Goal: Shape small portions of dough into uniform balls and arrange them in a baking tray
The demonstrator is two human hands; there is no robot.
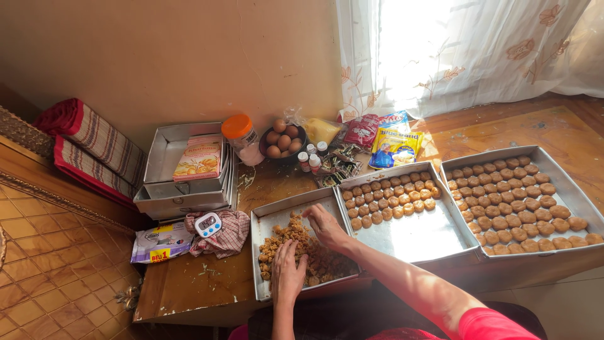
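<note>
Both my hands are down in a square metal tray (264,221) heaped with crumbly brown dough lumps (283,242). My left hand (287,274) rests palm-down on the dough near the tray's front, fingers spread over the lumps. My right hand (324,225) reaches into the tray's far right part, fingers curled on the dough. To the right, a second metal tray (420,238) holds several rows of shaped round dough pieces (391,200) at its far end. A third tray (580,200) further right is almost covered with the same round pieces (511,201).
A low wooden table (189,283) carries everything. Stacked empty trays (182,189) with a packet, an orange-lidded jar (241,136), a bowl of eggs (282,142), small bottles (309,160), foil packets (394,146), a white timer (207,225) on a checked cloth. Curtained window behind.
</note>
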